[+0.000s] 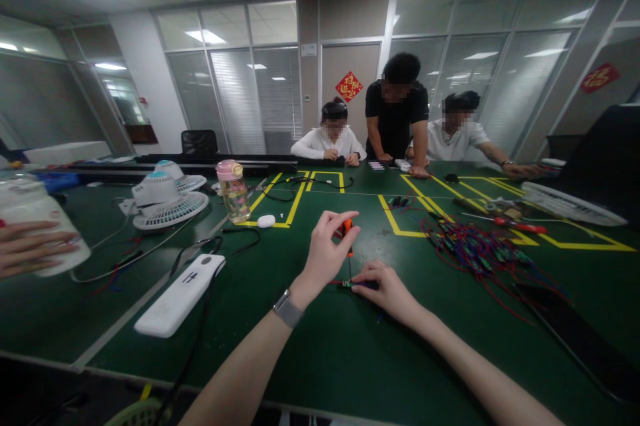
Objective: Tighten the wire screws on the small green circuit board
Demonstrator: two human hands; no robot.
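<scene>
The left hand (323,249) curls its thumb and fingers around the handle of an orange-and-black screwdriver (351,253), which stands nearly upright with its shaft pointing down. Directly below that grip, at the shaft's lower end, a small board (346,284) lies at the green table (300,353); whether the tip touches it cannot be told. The right hand (387,289) pinches the board's right end between thumb and fingers, and a red wire (334,282) runs off to the left. Right of the hands sits a tangle of wired boards (470,246). To the left lie a white device (181,296), a bottle (233,193) and fans (167,203). Across the table are three people (397,113), one standing.
</scene>
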